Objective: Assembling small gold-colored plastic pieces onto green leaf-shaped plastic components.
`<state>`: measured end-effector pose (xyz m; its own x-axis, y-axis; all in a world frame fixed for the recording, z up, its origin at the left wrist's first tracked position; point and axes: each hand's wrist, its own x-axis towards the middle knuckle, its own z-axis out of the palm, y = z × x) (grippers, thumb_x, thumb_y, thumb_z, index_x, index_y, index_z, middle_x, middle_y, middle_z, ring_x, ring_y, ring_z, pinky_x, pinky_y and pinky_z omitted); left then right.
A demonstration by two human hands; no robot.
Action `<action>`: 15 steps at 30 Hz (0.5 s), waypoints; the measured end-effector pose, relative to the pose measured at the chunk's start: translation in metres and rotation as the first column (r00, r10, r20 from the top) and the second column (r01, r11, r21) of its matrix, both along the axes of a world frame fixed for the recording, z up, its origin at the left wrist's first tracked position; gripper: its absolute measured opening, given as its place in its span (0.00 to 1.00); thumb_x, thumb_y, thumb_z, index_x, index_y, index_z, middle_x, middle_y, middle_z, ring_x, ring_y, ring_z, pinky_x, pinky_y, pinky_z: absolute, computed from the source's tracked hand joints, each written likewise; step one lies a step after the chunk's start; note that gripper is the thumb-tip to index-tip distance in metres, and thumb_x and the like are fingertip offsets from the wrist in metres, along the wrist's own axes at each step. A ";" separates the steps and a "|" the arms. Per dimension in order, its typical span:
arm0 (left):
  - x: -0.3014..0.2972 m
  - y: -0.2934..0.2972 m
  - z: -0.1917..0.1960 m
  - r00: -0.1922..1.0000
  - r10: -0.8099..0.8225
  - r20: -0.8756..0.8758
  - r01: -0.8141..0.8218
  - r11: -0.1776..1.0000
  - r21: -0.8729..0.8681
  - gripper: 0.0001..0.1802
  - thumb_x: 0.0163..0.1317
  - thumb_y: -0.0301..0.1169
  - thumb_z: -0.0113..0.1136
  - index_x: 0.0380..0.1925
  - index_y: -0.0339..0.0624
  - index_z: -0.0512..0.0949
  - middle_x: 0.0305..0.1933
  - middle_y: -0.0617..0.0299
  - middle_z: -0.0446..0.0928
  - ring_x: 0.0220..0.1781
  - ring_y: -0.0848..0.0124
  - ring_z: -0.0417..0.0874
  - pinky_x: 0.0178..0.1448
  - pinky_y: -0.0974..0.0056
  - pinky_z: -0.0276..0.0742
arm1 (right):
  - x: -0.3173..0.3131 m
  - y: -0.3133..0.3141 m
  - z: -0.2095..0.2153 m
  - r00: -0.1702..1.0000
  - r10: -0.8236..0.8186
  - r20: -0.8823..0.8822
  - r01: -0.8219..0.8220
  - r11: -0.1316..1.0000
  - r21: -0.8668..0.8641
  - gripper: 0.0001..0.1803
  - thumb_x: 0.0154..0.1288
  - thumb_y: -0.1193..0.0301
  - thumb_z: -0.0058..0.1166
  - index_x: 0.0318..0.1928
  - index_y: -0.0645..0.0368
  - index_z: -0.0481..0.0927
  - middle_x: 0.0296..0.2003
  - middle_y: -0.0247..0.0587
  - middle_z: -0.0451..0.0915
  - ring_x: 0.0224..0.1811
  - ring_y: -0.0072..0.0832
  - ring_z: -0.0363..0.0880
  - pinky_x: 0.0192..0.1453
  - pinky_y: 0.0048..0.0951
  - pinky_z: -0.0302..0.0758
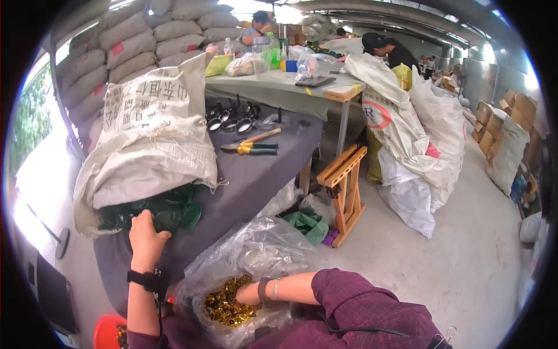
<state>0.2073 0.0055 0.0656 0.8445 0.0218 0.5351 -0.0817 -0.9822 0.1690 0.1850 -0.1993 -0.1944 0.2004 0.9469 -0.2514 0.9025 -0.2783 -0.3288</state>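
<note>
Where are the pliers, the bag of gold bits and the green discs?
pliers [254,148], head view, yellow handles.
bag of gold bits [224,305], head view, gold heap inside.
green discs [174,212], head view, pile at sack mouth.

White woven sack [152,139] with dark print lies on the table, mouth open. Clear plastic bag [250,256] sits below it. Brown cartons [505,113] stacked far right.

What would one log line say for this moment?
left hand: reaching into green discs at sack mouth | right hand: dipped into gold pieces in plastic bag
</note>
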 end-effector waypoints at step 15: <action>-0.094 -0.019 0.003 0.959 -0.284 0.012 0.206 0.664 -0.719 0.11 0.50 0.26 0.63 0.34 0.34 0.79 0.21 0.64 0.75 0.20 0.77 0.74 0.26 0.68 0.71 | -0.003 -0.019 0.128 0.939 -0.274 -0.209 0.344 0.695 0.631 0.14 0.46 0.74 0.58 0.38 0.60 0.77 0.32 0.46 0.75 0.40 0.42 0.77 0.43 0.39 0.75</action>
